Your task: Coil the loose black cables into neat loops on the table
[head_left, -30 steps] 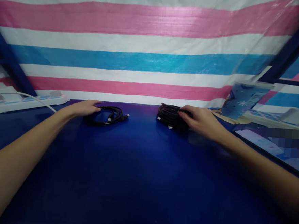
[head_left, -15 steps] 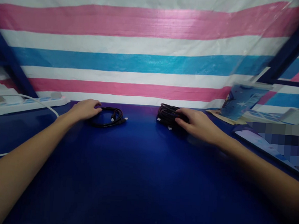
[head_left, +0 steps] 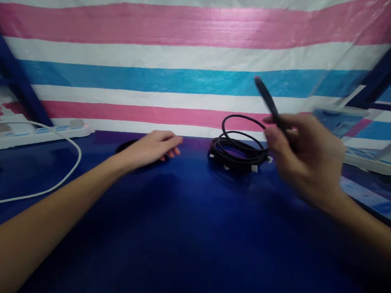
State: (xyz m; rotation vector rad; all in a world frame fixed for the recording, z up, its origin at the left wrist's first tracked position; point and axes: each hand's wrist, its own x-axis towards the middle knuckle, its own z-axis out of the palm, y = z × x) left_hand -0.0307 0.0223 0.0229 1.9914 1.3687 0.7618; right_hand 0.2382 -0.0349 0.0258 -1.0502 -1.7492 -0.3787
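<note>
On the left of the blue tabletop, my left hand (head_left: 153, 148) lies over a small black cable coil (head_left: 126, 146). Its fingers are curled around a dark bit of that coil, and most of the coil is hidden under the hand. My right hand (head_left: 310, 159), raised and blurred, pinches a slim black cable-like piece (head_left: 268, 95) that points up and left. Just left of it rests a bigger pile of coiled black cables (head_left: 238, 156), with pale connector ends showing. One loop stands up from the pile close to my right fingertips; whether it joins the held piece I cannot tell.
A white power strip (head_left: 49, 132) with a plugged-in adapter and a white cord (head_left: 75, 169) lies at the left. Behind my right hand are a blue pouch (head_left: 341, 121) and another white strip (head_left: 362, 160). A striped sheet (head_left: 170, 80) hangs along the back edge.
My right hand has lifted up and right from the cable pile, now with a black piece in it, and a loop has risen. My left hand has moved right over the small coil.
</note>
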